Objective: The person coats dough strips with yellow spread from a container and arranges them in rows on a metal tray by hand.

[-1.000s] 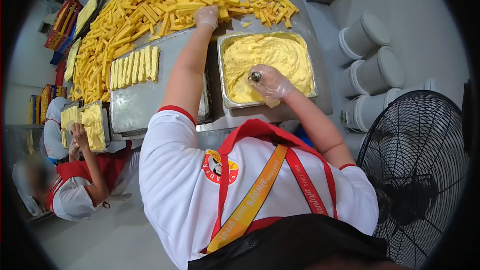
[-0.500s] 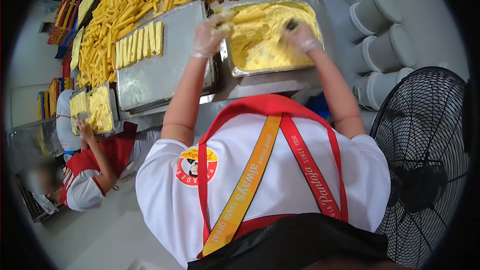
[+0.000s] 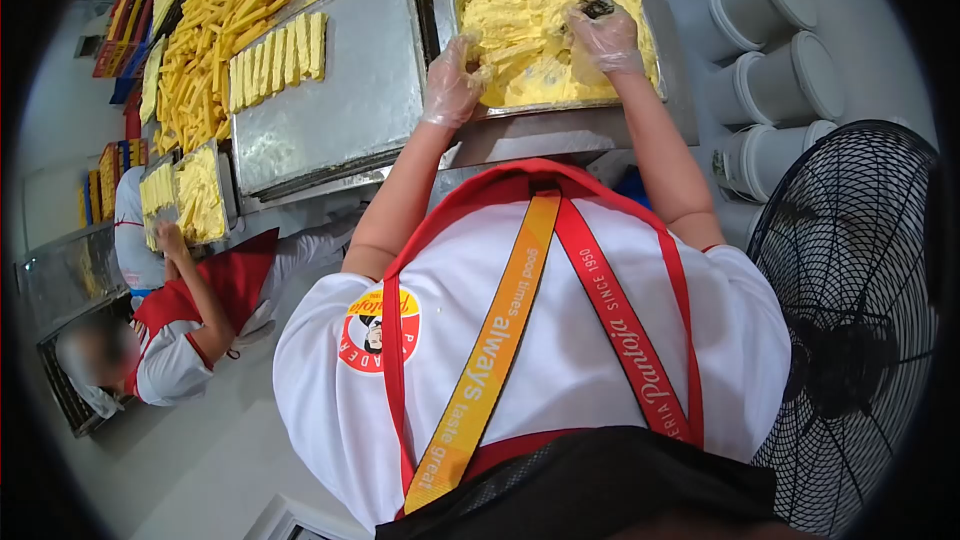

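Observation:
My right hand (image 3: 608,44), in a clear plastic glove, is closed round a dark-handled tool (image 3: 597,7) over a metal pan (image 3: 575,106) of pale yellow cream (image 3: 520,10). The tool's working end is hidden by the hand and cream. My left hand (image 3: 455,82), also gloved and smeared with yellow, hovers by the pan's left edge with its fingers curled; what they hold, if anything, I cannot make out. Left of it lies a metal tray (image 3: 345,80) with a row of several cream-coated sticks (image 3: 280,58) at its upper left.
Plain yellow sticks (image 3: 250,0) are heaped behind the tray. White buckets (image 3: 790,80) stand at right, above a large black fan (image 3: 850,330). At far left a co-worker (image 3: 200,310) in a red apron works at another cream pan (image 3: 203,202).
My left hand has moved down and right, to the pan's near left edge. My right hand has shifted slightly up with the tool. The view has tilted, so the table sits higher.

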A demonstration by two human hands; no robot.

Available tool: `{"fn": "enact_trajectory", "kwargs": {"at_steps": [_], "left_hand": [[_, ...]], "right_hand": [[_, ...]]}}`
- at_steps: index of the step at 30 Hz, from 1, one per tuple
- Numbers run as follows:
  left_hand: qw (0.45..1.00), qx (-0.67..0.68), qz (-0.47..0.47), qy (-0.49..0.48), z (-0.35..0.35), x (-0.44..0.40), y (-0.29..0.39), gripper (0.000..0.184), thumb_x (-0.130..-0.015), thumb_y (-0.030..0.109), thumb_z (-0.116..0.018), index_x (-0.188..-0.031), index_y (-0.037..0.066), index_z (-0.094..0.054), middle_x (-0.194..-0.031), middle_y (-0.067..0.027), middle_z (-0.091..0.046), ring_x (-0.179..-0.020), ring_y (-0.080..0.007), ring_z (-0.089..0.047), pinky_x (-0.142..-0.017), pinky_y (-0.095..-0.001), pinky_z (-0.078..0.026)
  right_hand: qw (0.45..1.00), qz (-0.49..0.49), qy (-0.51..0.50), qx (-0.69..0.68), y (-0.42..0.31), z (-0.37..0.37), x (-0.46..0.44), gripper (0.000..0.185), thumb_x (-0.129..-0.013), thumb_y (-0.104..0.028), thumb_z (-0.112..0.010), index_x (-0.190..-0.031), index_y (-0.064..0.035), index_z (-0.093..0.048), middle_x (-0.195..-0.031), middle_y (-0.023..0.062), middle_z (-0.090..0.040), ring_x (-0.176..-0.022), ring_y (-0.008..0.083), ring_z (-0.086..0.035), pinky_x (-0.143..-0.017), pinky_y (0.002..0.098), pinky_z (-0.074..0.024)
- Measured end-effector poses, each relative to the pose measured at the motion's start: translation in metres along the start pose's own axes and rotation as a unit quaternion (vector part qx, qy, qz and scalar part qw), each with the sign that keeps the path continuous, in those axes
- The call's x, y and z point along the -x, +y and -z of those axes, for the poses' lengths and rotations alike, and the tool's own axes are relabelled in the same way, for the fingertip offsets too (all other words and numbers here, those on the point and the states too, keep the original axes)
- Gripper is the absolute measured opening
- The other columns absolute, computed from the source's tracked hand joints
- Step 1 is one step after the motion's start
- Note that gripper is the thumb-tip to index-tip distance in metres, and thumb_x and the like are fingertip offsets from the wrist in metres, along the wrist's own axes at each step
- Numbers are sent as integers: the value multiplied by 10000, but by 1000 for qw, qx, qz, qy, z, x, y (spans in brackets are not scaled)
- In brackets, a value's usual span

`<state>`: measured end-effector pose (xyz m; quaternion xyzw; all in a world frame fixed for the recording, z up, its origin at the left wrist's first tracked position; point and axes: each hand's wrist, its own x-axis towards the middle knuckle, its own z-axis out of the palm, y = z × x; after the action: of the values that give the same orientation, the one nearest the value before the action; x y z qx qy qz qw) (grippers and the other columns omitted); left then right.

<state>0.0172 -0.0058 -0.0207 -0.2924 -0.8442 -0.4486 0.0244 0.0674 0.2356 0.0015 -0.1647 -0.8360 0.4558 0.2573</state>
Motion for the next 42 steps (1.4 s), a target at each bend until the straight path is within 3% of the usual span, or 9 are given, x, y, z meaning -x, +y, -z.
{"fn": "enact_trajectory", "kwargs": {"at_steps": [4, 11, 15, 18, 21, 22, 25, 31, 42], "left_hand": [[998, 22, 56, -9, -2, -6, -7, 383, -712, 169, -708, -1059, 37, -612, -862, -169, -666, -810, -328, -655, -741, -384, -514], [988, 28, 142, -58, -2, -17, -21, 343, -674, 237, -714, -942, 27, -671, -881, -186, -673, -824, -329, -655, -755, -384, -513], [993, -34, 90, -65, -1, -16, -19, 364, -666, 270, -698, -944, 35, -672, -881, -191, -669, -829, -346, -641, -764, -400, -504], [991, 35, 115, -61, -6, -11, -34, 364, -664, 283, -690, -935, 41, -671, -880, -196, -665, -828, -352, -633, -767, -403, -499], [972, -182, -146, -21, 8, -5, -47, 252, -738, 188, -671, -884, -17, -667, -755, -87, -657, -641, -154, -608, -600, -276, -483], [996, 59, 70, -3, 19, 0, -23, 168, -761, 149, -658, -834, -2, -670, -752, -62, -653, -631, -136, -596, -584, -270, -480], [980, -57, 107, 157, 57, -3, -46, 135, -764, 139, -664, -811, 14, -673, -756, -48, -664, -627, -131, -593, -580, -272, -483], [913, -249, 64, 318, 133, -17, -87, 228, -674, 255, -698, -796, 63, -682, -771, -169, -648, -727, -311, -628, -657, -417, -494], [860, -429, 137, 238, 135, -31, -133, 361, -659, 281, -714, -907, 37, -617, -881, -169, -633, -820, -334, -604, -749, -418, -496]], "right_hand": [[974, 31, -100, -199, -20, 1, 18, 303, -789, -296, -734, -830, -6, -657, -791, 62, -692, -688, 159, -651, -636, 317, -513], [997, 3, 1, 72, 11, 1, 5, 243, -778, -250, -700, -877, -35, -645, -777, 135, -670, -711, 263, -659, -649, 361, -518], [980, 63, -59, -180, -17, 2, 20, 253, -769, -240, -702, -896, -29, -648, -805, 168, -671, -750, 297, -660, -673, 379, -515], [996, 27, -84, -21, 3, -1, 12, 290, -761, -271, -690, -889, -15, -651, -809, 182, -669, -774, 316, -658, -705, 392, -512], [996, -32, -18, 82, 17, 2, 2, 292, -752, -304, -685, -840, -26, -661, -796, 177, -670, -751, 336, -652, -701, 404, -511], [994, -47, -12, 101, 18, 8, 2, 286, -751, -305, -685, -829, -30, -661, -790, 176, -669, -746, 342, -650, -699, 406, -510], [997, -49, -4, 54, 19, 4, 10, 276, -747, -297, -690, -816, -33, -653, -763, 168, -665, -734, 344, -647, -680, 401, -504], [999, -24, 4, 43, 8, -2, 19, 237, -755, -251, -682, -841, -34, -640, -749, 146, -663, -712, 314, -646, -662, 373, -500], [986, 67, -70, -137, 12, -8, 49, 134, -753, -133, -670, -850, -54, -622, -742, 89, -625, -699, 231, -616, -678, 338, -496]]}}
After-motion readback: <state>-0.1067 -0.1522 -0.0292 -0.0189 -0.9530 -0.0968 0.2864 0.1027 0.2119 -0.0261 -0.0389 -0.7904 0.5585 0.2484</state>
